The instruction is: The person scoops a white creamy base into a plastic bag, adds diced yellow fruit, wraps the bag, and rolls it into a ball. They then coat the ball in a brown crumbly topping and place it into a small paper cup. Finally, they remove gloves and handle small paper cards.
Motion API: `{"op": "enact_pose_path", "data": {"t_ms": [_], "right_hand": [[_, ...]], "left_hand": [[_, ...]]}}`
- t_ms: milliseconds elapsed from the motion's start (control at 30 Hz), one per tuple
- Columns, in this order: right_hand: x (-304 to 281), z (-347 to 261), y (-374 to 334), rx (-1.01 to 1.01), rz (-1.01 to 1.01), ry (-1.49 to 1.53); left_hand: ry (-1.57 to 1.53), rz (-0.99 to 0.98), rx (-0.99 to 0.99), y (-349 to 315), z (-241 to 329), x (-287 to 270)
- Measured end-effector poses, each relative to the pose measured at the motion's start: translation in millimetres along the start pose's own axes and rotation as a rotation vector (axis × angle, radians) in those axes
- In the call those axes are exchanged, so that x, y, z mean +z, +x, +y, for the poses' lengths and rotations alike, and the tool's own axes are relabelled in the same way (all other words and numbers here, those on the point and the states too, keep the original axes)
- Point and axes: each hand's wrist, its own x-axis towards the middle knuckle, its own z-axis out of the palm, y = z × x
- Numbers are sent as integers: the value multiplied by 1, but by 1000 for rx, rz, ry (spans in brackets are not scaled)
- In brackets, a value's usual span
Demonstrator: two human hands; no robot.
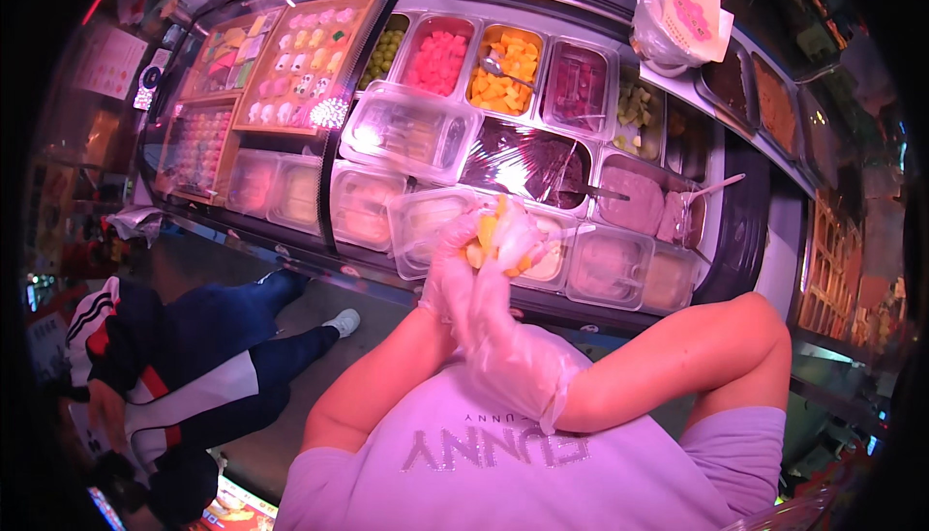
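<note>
Both my hands wear thin clear plastic gloves and meet in front of my chest. My left hand [447, 258] cups the left side of a small bundle [505, 233] of yellow fruit cubes in a white, glossy wrap. From below and the right, my right hand [495, 323] closes around the same bundle. I hold it above the near edge of a glass-topped chilled display counter [745, 212].
The counter holds tubs of green grapes [384, 51], red cubes [437, 59], yellow fruit cubes with a spoon [503, 74], lidded clear boxes [411, 132] and pale pastes [629, 200]. Trays of small sweets [302, 62] lie to the left. Another person in dark clothes [194, 357] stands at lower left.
</note>
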Motion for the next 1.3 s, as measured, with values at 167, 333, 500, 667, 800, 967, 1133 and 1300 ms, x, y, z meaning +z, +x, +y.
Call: {"op": "enact_pose_path", "data": {"t_ms": [167, 333, 500, 667, 800, 967, 1133, 1300], "right_hand": [[36, 40, -1, 92, 495, 596], [142, 96, 17, 541, -163, 1641], [177, 53, 38, 467, -672, 2497], [188, 53, 53, 421, -499, 2664], [189, 64, 59, 541, -353, 2837], [211, 47, 73, 549, -43, 2944], [215, 37, 83, 538, 218, 3059], [224, 58, 83, 406, 272, 3061]], "left_hand": [[-61, -96, -291, -5, 3, 9], [138, -158, -204, -11, 14, -10], [260, -167, -312, -1, 22, -34], [298, -107, -382, 9, 25, -30], [268, -102, -362, 22, 27, -25], [178, -107, -380, 36, 30, -18], [116, -90, -393, 43, 33, -16], [81, -115, -436, 49, 35, -20]]}}
